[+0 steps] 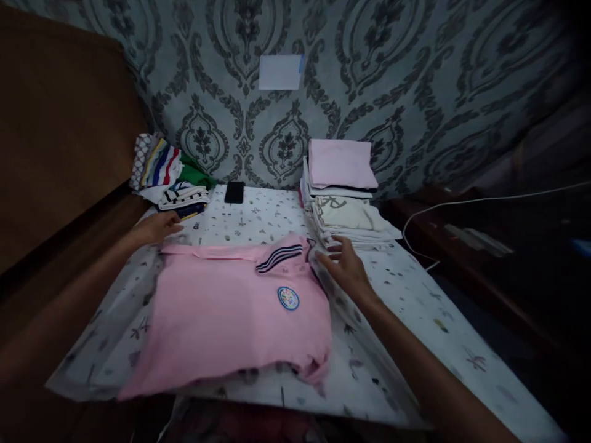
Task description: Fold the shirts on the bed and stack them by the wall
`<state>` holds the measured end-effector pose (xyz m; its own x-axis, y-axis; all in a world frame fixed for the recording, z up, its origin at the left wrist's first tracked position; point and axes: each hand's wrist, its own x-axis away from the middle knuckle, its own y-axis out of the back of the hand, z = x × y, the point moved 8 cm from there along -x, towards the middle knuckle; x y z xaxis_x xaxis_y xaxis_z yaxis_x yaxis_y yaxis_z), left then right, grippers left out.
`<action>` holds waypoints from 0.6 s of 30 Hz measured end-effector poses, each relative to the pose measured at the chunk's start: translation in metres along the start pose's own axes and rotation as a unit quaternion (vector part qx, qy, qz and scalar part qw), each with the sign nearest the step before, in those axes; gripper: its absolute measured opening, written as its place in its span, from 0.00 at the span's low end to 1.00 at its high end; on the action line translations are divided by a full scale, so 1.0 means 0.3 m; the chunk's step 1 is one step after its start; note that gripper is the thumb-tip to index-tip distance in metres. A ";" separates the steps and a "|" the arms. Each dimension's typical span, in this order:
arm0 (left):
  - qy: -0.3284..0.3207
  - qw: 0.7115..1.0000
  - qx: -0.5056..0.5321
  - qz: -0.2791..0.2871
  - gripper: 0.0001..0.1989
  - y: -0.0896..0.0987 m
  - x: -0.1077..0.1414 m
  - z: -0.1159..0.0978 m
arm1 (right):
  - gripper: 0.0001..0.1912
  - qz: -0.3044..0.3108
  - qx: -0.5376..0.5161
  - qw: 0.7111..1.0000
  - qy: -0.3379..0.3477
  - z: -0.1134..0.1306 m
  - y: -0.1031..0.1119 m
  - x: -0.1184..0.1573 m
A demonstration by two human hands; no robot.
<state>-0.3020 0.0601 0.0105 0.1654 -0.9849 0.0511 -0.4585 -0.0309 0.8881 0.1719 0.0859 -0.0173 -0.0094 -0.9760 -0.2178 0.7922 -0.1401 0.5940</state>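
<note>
A pink polo shirt (231, 307) with a navy-and-white striped collar and a round badge lies folded in front of me. Beneath it spreads a thin see-through plastic sheet or bag (92, 363), showing at both sides. My left hand (160, 227) is beyond the shirt's far left corner, close to the plastic's edge, with fingers loosely bent and apart. Beside the collar, my right hand (345, 264) has its fingers spread at the plastic's far right edge. Whether either hand touches the plastic is unclear.
A patterned white cloth (462, 351) covers the table. Folded light garments (355, 215) and a pink folded garment (341, 163) are stacked at the back right. Striped clothes (161, 166) pile up back left near a black phone-like object (234, 192). A white cable (484, 200) runs right.
</note>
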 end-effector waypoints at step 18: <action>0.002 0.989 0.148 0.006 0.17 -0.109 0.129 0.102 | 0.24 0.183 -0.020 0.982 0.036 -0.066 -0.276 -0.162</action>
<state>-0.3074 0.0178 -0.0305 0.1611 -0.9849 0.0629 -0.6963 -0.0683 0.7145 0.1189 0.1481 -0.0714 0.3236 -0.9449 -0.0504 0.7577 0.2269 0.6119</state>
